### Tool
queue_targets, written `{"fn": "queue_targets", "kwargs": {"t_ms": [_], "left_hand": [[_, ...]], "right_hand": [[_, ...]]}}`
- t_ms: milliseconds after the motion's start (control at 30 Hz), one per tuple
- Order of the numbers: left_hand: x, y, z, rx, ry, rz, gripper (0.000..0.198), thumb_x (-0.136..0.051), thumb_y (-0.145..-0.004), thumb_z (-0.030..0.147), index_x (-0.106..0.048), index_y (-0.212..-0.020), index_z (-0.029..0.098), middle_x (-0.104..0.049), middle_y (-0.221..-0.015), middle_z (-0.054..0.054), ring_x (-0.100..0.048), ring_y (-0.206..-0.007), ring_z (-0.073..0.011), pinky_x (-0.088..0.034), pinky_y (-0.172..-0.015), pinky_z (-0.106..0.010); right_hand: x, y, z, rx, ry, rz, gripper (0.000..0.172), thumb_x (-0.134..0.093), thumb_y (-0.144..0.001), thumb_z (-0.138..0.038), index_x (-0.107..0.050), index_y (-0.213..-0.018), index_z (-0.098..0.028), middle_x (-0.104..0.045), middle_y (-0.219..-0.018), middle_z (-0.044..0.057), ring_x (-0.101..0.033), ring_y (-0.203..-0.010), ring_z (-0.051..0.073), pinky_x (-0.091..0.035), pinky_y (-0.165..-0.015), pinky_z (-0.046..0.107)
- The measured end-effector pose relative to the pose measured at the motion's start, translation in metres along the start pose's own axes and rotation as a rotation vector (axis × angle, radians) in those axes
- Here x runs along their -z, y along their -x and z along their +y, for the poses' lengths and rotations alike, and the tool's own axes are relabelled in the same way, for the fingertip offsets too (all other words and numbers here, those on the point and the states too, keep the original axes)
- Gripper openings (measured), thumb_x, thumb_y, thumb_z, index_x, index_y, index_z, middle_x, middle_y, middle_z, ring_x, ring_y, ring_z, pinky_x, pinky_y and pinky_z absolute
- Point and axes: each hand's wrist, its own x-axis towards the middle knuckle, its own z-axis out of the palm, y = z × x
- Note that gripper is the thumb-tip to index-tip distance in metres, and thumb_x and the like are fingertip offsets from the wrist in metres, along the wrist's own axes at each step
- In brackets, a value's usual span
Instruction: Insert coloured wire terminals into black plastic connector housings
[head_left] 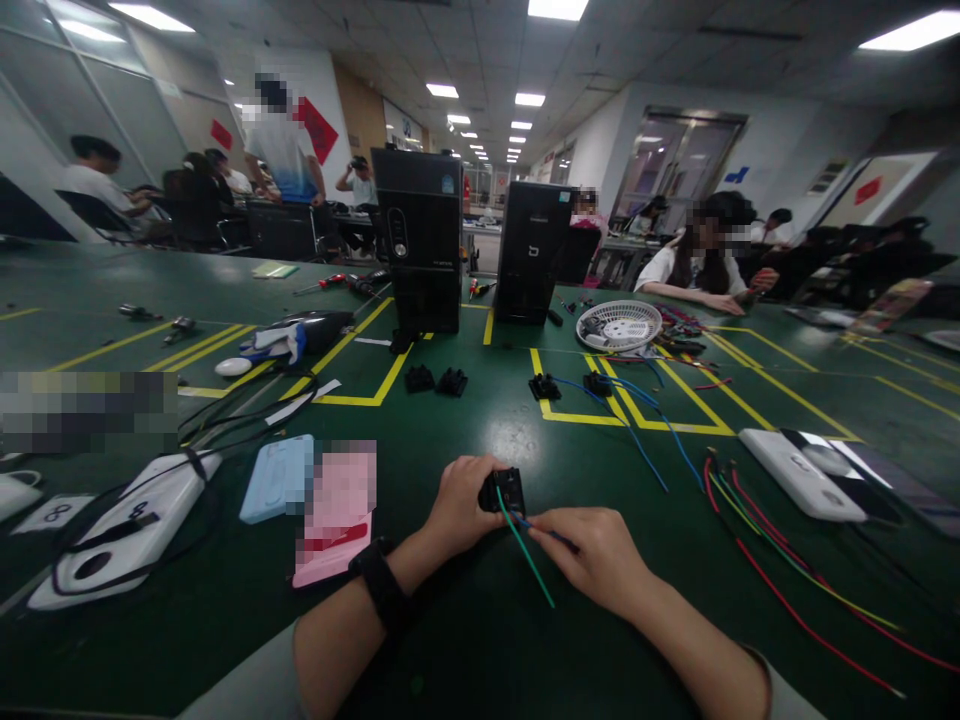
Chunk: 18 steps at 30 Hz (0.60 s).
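My left hand (459,510) is closed round a small black plastic connector block (506,489), held just above the green table (480,620). A green wire (527,553) hangs from the block toward me. My right hand (600,556) pinches a thin blue wire (551,534) whose end meets the block. A black band sits on my left wrist.
Several black connector blocks (436,380) lie farther out among yellow floor-tape lines, some with blue wires (637,425). Loose red, green and yellow wires (780,575) trail at the right beside a white device (799,473). Phones and a pink case (334,510) lie left. Two black computer towers (418,238) stand behind; people sit around.
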Motion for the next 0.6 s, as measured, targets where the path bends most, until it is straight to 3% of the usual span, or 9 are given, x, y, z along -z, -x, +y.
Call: {"fn": "queue_targets", "kwargs": {"t_ms": [367, 600], "left_hand": [[-0.0005, 0.0011, -0.0001, -0.001, -0.012, 0.006, 0.047, -0.07, -0.065, 0.052, -0.056, -0.101, 0.025, -0.061, -0.097, -0.002, -0.053, -0.095, -0.0249, -0.038, -0.084, -0.038], [-0.0001, 0.0008, -0.0009, -0.012, -0.007, 0.002, 0.047, -0.07, -0.064, 0.052, -0.055, -0.099, 0.024, -0.061, -0.097, -0.003, -0.053, -0.095, -0.0252, -0.038, -0.084, -0.039]], "right_hand": [[0.0032, 0.0004, 0.0036, 0.051, 0.061, 0.106, 0.02, -0.048, -0.091, -0.026, -0.066, -0.094, -0.021, -0.072, -0.084, 0.001, -0.066, -0.071, 0.013, -0.044, -0.065, 0.023], [0.0007, 0.0003, -0.0006, 0.008, 0.009, -0.021, 0.017, -0.049, -0.091, -0.025, -0.065, -0.095, -0.022, -0.071, -0.083, -0.001, -0.066, -0.073, 0.012, -0.042, -0.064, 0.021]]}}
